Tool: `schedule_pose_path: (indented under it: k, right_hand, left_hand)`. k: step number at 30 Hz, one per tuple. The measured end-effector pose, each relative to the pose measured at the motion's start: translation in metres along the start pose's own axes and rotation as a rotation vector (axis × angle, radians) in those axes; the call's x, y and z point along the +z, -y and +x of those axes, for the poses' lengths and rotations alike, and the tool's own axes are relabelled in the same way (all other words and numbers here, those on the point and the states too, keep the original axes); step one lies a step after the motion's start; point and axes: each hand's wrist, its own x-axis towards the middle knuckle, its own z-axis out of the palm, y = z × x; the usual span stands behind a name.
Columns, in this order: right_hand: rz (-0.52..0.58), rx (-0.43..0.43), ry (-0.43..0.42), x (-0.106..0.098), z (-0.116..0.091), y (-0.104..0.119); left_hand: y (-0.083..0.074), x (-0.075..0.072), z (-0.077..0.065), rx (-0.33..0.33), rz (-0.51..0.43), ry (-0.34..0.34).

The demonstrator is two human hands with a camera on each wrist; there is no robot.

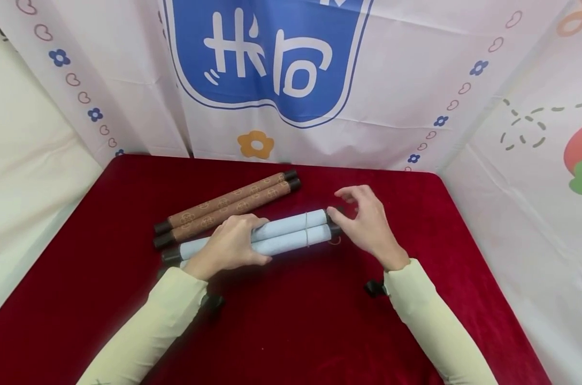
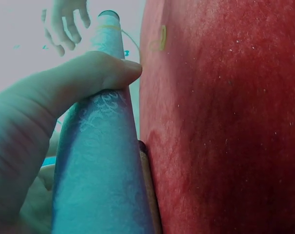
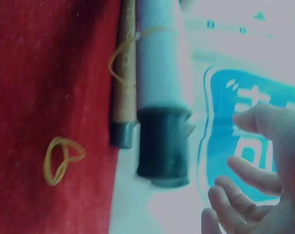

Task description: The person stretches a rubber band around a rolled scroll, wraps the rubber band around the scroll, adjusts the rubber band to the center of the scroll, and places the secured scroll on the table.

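Observation:
My left hand (image 1: pixel 228 243) grips a light blue patterned scroll (image 1: pixel 291 240), rolled into two side-by-side rolls with dark end knobs. In the left wrist view the thumb (image 2: pixel 96 73) lies across one roll. A thin rubber band (image 1: pixel 307 230) circles both rolls near the right end, and in the right wrist view part of it bows out loosely. My right hand (image 1: pixel 365 222) is beside that end, thumb and fingers spread and holding nothing. Seen from the right wrist, its fingers (image 3: pixel 254 175) are apart from the dark knob (image 3: pixel 162 144).
Behind the blue scroll, a brown patterned scroll (image 1: pixel 243 207) with dark knobs lies on the red cloth-covered table (image 1: pixel 291 321). A loose, looped rubber band (image 3: pixel 65 157) rests on the cloth near the blue scroll's right end. White printed curtains (image 1: pixel 142 107) enclose the table's back and sides.

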Motion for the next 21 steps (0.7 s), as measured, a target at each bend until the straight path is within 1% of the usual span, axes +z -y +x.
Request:
schedule_pose_path:
  k: [2, 5, 8, 11, 14, 17, 21]
  right_hand:
    - [-0.039, -0.04, -0.013, 0.003, -0.002, 0.009]
    - [-0.099, -0.071, 0.022, 0.012, -0.005, 0.018]
    - [-0.177, -0.075, 0.048, 0.023, -0.007, 0.024]
    - [-0.263, -0.071, 0.05, 0.034, -0.007, 0.027]
    - [-0.328, -0.077, 0.05, 0.039, -0.007, 0.029]
    - [-0.354, -0.085, 0.046, 0.041, -0.007, 0.03]
    - [-0.349, -0.084, 0.033, 0.041, -0.011, 0.03]
  left_hand:
    - [-0.001, 0.001, 0.0, -0.007, -0.003, -0.005]
    - [-0.002, 0.003, 0.002, -0.015, -0.013, -0.018]
    - [-0.005, 0.006, 0.003, -0.021, -0.017, -0.03]
    - [-0.008, 0.008, 0.003, -0.027, -0.007, -0.031]
    - [-0.01, 0.009, 0.003, -0.032, 0.002, -0.029]
    - [-0.01, 0.01, 0.002, -0.037, 0.0, -0.034]
    - [-0.007, 0.011, 0.0, -0.043, -0.008, -0.051]
